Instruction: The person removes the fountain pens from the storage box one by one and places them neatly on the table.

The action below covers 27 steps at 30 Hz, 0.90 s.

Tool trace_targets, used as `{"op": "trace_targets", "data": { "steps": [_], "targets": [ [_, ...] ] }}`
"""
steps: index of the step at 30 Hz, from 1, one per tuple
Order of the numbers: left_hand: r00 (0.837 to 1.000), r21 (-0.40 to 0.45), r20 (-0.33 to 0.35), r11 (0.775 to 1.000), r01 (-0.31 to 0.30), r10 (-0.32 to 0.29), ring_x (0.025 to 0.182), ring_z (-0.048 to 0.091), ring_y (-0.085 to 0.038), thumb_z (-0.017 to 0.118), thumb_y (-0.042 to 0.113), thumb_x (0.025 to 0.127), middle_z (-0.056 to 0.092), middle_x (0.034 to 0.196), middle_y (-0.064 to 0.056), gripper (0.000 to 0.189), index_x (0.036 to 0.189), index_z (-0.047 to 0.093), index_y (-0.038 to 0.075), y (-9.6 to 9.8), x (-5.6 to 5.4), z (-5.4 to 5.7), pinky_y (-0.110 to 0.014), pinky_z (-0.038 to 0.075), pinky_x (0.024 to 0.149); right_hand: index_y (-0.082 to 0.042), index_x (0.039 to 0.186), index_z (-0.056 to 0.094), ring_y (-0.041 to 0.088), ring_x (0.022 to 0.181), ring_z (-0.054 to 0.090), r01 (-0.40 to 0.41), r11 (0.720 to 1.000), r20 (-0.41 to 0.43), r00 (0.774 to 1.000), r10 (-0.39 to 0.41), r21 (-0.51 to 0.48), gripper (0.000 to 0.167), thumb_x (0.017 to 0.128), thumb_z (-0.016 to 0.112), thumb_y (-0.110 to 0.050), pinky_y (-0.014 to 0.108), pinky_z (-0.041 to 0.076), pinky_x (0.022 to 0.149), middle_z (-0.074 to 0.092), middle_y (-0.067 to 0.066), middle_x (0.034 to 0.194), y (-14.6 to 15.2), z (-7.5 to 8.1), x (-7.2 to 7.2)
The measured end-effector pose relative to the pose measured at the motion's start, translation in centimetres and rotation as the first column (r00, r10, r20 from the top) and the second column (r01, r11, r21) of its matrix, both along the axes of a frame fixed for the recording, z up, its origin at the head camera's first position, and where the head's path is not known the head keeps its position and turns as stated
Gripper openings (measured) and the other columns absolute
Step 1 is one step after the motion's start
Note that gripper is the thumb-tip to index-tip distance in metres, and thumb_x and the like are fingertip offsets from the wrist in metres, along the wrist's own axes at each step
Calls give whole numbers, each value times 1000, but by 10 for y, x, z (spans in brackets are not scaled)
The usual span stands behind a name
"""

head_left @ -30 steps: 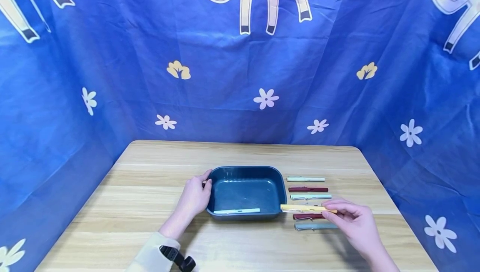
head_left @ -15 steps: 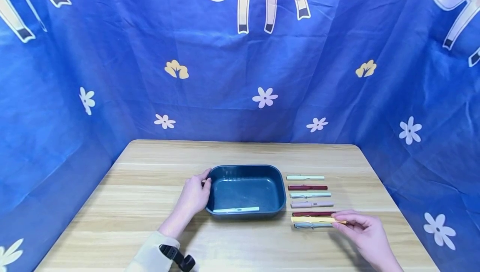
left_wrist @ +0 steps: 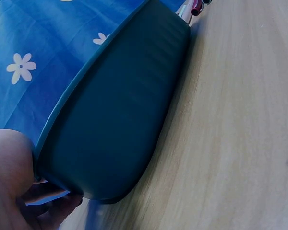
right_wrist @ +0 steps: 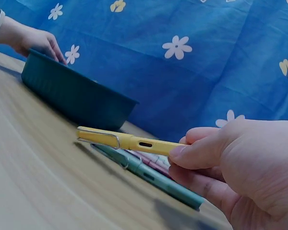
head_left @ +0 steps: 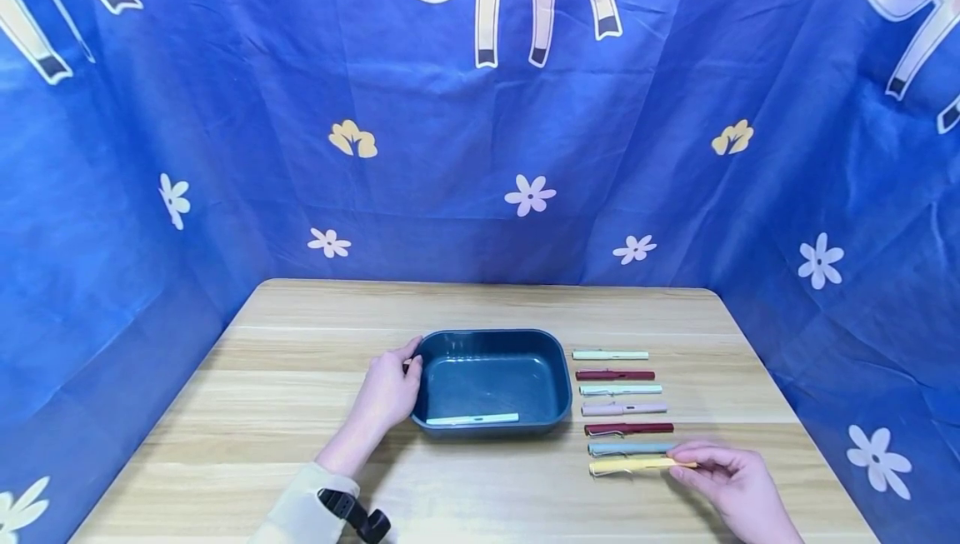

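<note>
My right hand (head_left: 731, 481) pinches one end of a yellow pen (right_wrist: 105, 137) between thumb and fingers. Its other end, with a wire clip, points left. In the right wrist view it looks slightly raised, with a shadow below. Just beyond it a grey-blue pen (head_left: 628, 449) lies on the table. My left hand (head_left: 390, 390) holds the left end of a dark teal bin (head_left: 491, 431), thumb at the rim; in the left wrist view its fingers curl about the bin's near corner (left_wrist: 105, 189). Inside the bin, a pale mint pen (head_left: 472, 419) lies along the front wall.
Right of the bin several pens lie in a column: dark red (head_left: 628, 429), lilac (head_left: 624, 409), pale blue (head_left: 621, 390), another dark red (head_left: 615, 375) and pale green (head_left: 611, 355). A wooden table (head_left: 315, 319) carries everything. Blue printed cloth (head_left: 450, 152) surrounds it.
My right hand has brought the yellow pen from beside the bin's right corner toward me, past the dark red and grey-blue pens. My left hand and the bin have stayed put.
</note>
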<state>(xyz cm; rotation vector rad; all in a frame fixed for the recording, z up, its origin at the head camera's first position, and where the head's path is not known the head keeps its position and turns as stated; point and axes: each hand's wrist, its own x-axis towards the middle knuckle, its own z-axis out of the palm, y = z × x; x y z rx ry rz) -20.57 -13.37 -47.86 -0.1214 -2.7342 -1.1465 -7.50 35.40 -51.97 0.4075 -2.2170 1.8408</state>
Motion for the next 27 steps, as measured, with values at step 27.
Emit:
{"op": "trace_targets", "data": {
  "steps": [27],
  "targets": [
    [1000,-1,13,1000,1,-1,110,71,-32,55,12,108,62,139,-28,44,150,56,-2,0,-1,0,-48,59,89,-11,92,84,3,96,71,30,905,-34,999,-17,423,20,81,87,6,15,56,76,80,5,97,5,-6,-5]
  ]
}}
